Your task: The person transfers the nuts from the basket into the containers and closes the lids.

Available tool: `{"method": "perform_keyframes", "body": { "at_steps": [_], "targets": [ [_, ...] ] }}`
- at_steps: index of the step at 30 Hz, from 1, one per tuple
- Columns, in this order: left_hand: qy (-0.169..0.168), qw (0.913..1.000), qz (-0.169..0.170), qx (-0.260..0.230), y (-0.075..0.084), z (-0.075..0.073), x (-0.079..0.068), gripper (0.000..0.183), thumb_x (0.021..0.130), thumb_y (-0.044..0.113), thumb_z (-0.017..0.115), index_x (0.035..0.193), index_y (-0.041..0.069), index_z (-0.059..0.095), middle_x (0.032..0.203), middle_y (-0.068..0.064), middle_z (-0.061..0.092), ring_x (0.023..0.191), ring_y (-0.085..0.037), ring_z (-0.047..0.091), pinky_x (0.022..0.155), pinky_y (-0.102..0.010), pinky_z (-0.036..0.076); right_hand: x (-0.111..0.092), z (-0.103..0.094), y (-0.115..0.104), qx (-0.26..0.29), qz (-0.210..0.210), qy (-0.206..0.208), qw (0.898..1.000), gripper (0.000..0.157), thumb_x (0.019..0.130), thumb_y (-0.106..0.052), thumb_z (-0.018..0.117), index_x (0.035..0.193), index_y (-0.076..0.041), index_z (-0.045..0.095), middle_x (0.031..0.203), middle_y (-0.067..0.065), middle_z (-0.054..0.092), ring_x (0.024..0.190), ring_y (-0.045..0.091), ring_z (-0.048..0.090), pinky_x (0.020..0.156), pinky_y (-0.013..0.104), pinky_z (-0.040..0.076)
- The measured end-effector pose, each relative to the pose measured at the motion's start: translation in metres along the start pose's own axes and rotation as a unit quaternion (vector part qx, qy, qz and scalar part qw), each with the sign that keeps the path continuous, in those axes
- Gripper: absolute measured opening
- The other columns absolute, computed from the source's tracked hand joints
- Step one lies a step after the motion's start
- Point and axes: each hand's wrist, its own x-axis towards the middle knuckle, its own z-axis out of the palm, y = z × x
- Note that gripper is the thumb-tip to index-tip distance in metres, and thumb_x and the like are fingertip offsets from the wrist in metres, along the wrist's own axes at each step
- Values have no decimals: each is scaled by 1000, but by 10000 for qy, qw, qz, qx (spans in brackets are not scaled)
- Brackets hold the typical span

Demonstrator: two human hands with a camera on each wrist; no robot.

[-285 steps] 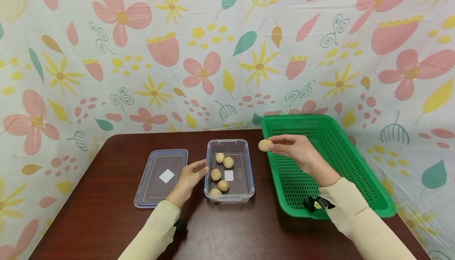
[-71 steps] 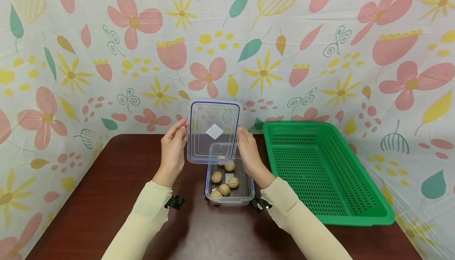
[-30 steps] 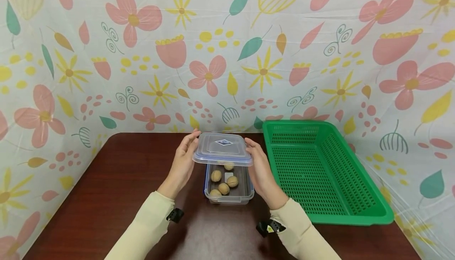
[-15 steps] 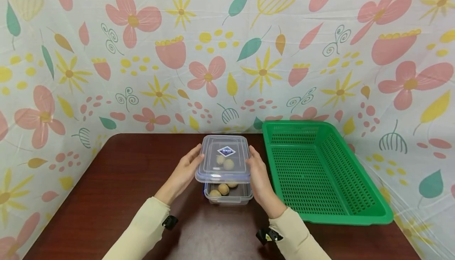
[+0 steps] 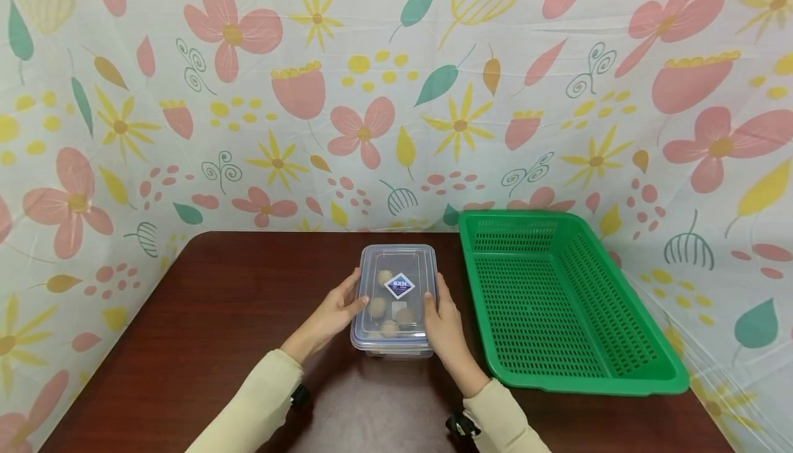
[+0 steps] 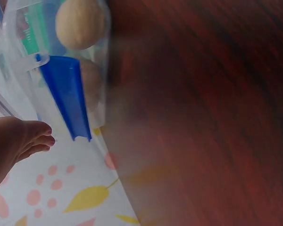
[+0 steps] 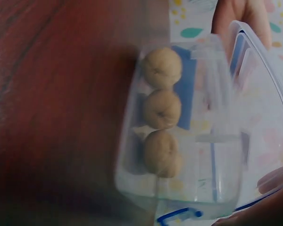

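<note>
A clear plastic lid (image 5: 405,257) with a blue seal and a diamond label lies over the clear food container (image 7: 217,169) on the table. My left hand (image 5: 331,315) holds the lid's left edge, thumb on top. At the right edge my right hand (image 5: 447,329) grips it the same way. In the right wrist view the lid stands at a slant to the container's rim. Several walnuts (image 7: 162,109) lie inside the container, seen through the plastic. A blue side latch (image 6: 68,96) hangs down along the container's wall.
A green perforated basket (image 5: 573,385) stands on the right of the dark wooden table (image 5: 204,315), with nothing visible inside. Behind the table hangs a floral cloth (image 5: 396,40).
Earlier my right hand held a walnut and the lid lay left of the container. Both hands then held the lid upright, tilted it flat and brought it down over the container.
</note>
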Motion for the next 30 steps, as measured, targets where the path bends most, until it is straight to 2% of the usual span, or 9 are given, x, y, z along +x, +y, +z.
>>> {"method": "perform_keyframes", "body": {
  "at_steps": [5, 10, 19, 23, 30],
  "targets": [
    [-16, 9997, 19, 226, -5, 0, 4, 64, 90, 2, 46, 139, -5, 6, 146, -17, -1, 133, -27, 3, 106, -41, 10, 3, 5, 9, -110, -65, 141, 9998, 48, 93, -12, 43, 136, 3, 27, 135, 24, 33, 122, 36, 34, 99, 49, 30],
    [45, 9994, -70, 340, -8, 0, 9, 64, 90, 3, 47, 140, -2, 6, 146, -15, -1, 133, -26, 6, 106, -40, 13, 7, 6, 15, -136, -69, 166, 9997, 48, 93, -12, 43, 136, 2, 28, 134, 23, 35, 121, 36, 36, 98, 49, 31],
    [102, 9979, -301, 563, -14, 1, 12, 63, 91, 5, 46, 139, -4, 8, 146, -15, 1, 133, -25, 4, 107, -39, 10, 8, 6, 19, -130, 191, 8, 9997, 48, 93, -13, 43, 136, 0, 29, 135, 22, 35, 121, 36, 35, 99, 50, 30],
    [127, 9986, -173, 490, -14, 1, 12, 60, 90, 1, 44, 138, -6, 9, 145, -19, 2, 132, -28, 4, 107, -41, 9, 7, 6, 23, -118, 236, -22, 9996, 48, 93, -13, 43, 137, 0, 28, 135, 23, 35, 121, 37, 35, 99, 50, 30],
    [207, 9988, -215, 394, -12, 2, 10, 60, 89, -1, 46, 139, -5, 12, 144, -23, 9, 130, -34, 13, 104, -46, 17, 5, 4, 32, -6, 176, -94, 9998, 46, 95, -19, 40, 137, -3, 29, 135, 20, 36, 121, 35, 35, 99, 50, 29]
  ]
}}
